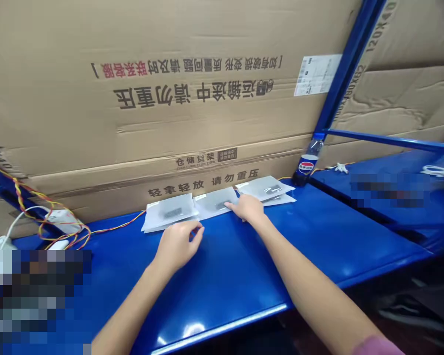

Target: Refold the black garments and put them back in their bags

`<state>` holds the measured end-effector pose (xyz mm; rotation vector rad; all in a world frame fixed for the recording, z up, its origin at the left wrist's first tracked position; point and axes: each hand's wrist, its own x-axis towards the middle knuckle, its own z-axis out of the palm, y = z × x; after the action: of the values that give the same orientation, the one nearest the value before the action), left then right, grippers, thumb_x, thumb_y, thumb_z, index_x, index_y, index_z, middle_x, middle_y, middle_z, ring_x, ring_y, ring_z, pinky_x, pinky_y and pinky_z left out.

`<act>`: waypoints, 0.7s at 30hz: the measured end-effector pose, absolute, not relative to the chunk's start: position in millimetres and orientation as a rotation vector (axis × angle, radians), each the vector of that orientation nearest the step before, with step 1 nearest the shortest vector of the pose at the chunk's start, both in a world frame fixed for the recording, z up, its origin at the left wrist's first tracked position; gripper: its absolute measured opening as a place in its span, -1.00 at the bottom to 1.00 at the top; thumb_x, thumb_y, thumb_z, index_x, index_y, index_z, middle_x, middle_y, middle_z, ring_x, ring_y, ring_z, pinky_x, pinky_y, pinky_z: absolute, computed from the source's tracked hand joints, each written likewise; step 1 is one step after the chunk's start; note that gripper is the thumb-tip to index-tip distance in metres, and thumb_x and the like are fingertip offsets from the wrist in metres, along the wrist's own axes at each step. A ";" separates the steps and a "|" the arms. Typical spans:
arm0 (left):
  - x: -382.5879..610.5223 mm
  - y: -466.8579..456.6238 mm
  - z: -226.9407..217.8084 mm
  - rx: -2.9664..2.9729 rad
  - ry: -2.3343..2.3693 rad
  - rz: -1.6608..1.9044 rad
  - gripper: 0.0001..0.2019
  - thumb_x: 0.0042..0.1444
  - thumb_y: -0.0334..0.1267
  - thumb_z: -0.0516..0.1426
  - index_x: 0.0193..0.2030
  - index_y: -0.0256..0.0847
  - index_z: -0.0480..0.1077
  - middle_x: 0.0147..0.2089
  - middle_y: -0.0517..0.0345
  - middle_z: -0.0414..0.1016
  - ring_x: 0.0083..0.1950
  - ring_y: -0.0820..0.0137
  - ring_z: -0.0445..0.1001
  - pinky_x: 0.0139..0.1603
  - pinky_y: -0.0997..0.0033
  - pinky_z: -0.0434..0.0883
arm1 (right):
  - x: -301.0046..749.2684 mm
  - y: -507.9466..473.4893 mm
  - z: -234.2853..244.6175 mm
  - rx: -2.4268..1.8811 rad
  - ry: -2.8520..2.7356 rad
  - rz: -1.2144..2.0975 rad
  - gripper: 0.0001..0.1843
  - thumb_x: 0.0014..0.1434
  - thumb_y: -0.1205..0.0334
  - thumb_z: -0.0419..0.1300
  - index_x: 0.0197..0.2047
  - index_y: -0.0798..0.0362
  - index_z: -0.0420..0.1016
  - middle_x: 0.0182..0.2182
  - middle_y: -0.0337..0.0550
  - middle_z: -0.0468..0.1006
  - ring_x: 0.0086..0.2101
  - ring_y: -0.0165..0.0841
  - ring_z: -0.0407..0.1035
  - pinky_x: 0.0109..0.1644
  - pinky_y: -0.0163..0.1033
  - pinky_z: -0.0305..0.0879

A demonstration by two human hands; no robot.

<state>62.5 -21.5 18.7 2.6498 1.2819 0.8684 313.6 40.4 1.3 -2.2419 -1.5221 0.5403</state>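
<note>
Translucent bag (169,213) at 12 o'clock from your left hand (177,245), just apart; hand curled, grip unclear. Middle bag (214,203) touched by your open right hand (247,207), nearer arm; third bag (264,189) at its 1 o'clock, long axes along blue shelf (318,241).

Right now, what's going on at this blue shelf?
A person is working bare-handed at a blue metal shelf. Their right hand touches the middle one of a row of flat translucent packets, each holding something dark. Their left hand, fingers curled, sits just in front of the row. A Pepsi bottle stands nearby.
</note>
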 end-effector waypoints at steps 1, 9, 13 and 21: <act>66.4 -10.1 14.5 2.657 1.239 0.905 -0.79 0.31 -0.23 0.14 -0.27 -0.10 0.62 -0.28 0.11 0.74 -0.33 0.24 0.66 -0.31 0.37 0.44 | 315.9 41.3 1.3 -2.216 -1.505 0.530 -0.55 0.28 -0.20 0.31 -0.26 0.06 0.59 -0.51 0.02 0.60 -0.24 0.00 0.62 -0.05 -0.04 0.43; 60.0 4.7 -21.4 2.501 1.175 1.167 -0.78 0.33 -0.19 0.14 -0.24 -0.13 0.63 -0.39 0.17 0.69 -0.44 0.35 0.61 -0.36 0.41 0.48 | 320.1 52.8 -7.0 -1.669 -1.353 0.461 -0.61 0.19 -0.17 0.33 -0.29 -0.06 0.33 -0.33 -0.12 0.56 -0.22 -0.13 0.52 -0.21 -0.12 0.46; 59.2 6.0 -20.6 2.401 1.198 1.267 -0.80 0.29 -0.18 0.18 -0.26 -0.13 0.63 -0.45 0.20 0.65 -0.49 0.38 0.56 -0.39 0.42 0.47 | 307.7 56.8 -11.2 -1.369 -1.207 0.465 -0.58 0.29 -0.27 0.11 -0.19 -0.09 0.23 -0.25 -0.16 0.54 -0.33 -0.27 0.49 -0.33 -0.17 0.48; 59.5 3.6 -8.4 1.912 1.315 1.588 -0.72 0.35 -0.03 0.17 -0.11 -0.19 0.58 -0.35 0.11 0.67 -0.39 0.34 0.63 -0.37 0.41 0.53 | 321.7 48.9 8.0 -1.077 -1.069 0.705 -0.40 0.16 -0.41 0.27 -0.17 0.01 0.47 -0.42 -0.18 0.57 -0.44 -0.32 0.41 -0.41 -0.25 0.31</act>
<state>59.5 3.6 -8.4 1.9119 1.3146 1.5883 321.7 48.9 8.0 -1.0765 -1.0693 0.7051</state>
